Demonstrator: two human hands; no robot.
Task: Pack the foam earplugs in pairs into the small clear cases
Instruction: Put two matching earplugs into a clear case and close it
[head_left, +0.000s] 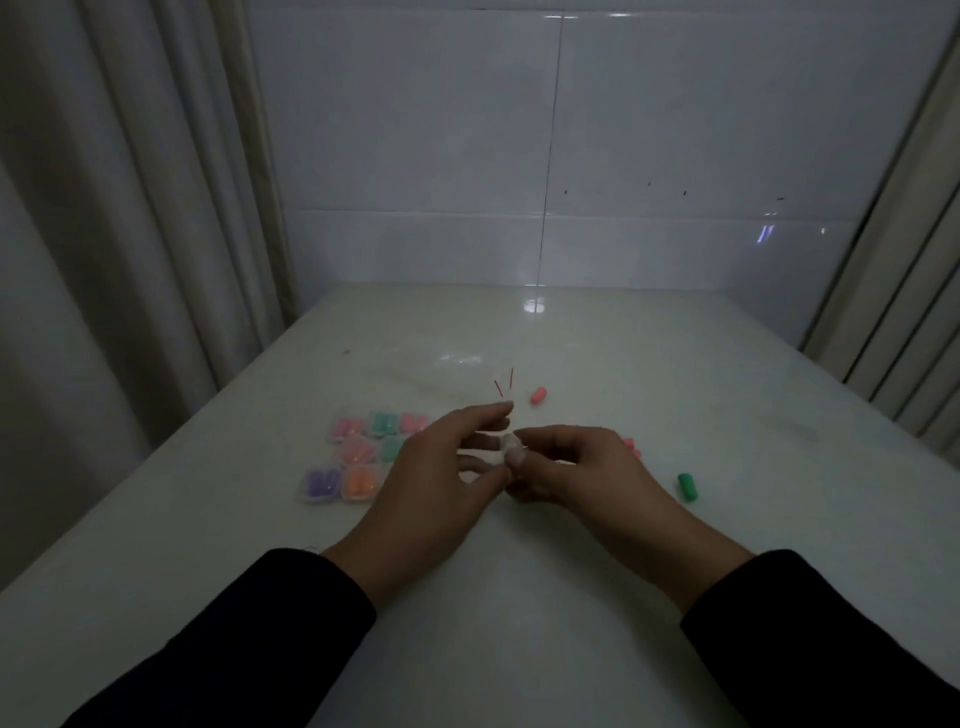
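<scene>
My left hand (447, 462) and my right hand (566, 462) meet at the table's middle, both pinching a small clear case (510, 446) between the fingertips; what is inside it is hidden. Left of my hands lie several filled clear cases: pink (347, 429), green (383, 422), purple (321, 483) and orange (360, 483). Loose earplugs lie around: a coral one (538, 395) behind my hands, a green one (687, 486) to the right, and a pink one (629, 446) partly hidden by my right hand.
The white table (519, 597) meets a tiled wall (571, 156) at the back. Curtains hang at the left (104, 208) and right (904, 312). A clear plastic bag (457, 364) with two thin red strips (504, 384) lies behind my hands.
</scene>
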